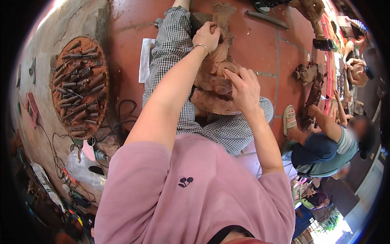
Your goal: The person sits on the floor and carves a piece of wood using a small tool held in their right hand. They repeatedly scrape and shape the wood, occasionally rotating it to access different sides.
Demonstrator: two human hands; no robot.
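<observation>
A brown wooden carving (221, 53) with a rough, wavy outline rests between my legs, its wide rounded end nearest my body. At its far, narrower part, my left hand (207, 37) has its fingers curled round the wood; a thin bangle sits on that wrist. My right hand (246, 87) is at the right side of the carving's near part. Its thumb and forefinger are pressed together against the carved surface. Whatever lies between those fingertips, if anything, is too small to make out.
On the grey ledge at left, a round tray (53, 81) holds several wooden-handled chisels (81, 85) among reddish wood dust. Cables, a clear plastic bag (83, 168) and a pink mask (88, 149) lie nearer. At right, a co-worker (325, 142) sits handling a dark wood piece (313, 95).
</observation>
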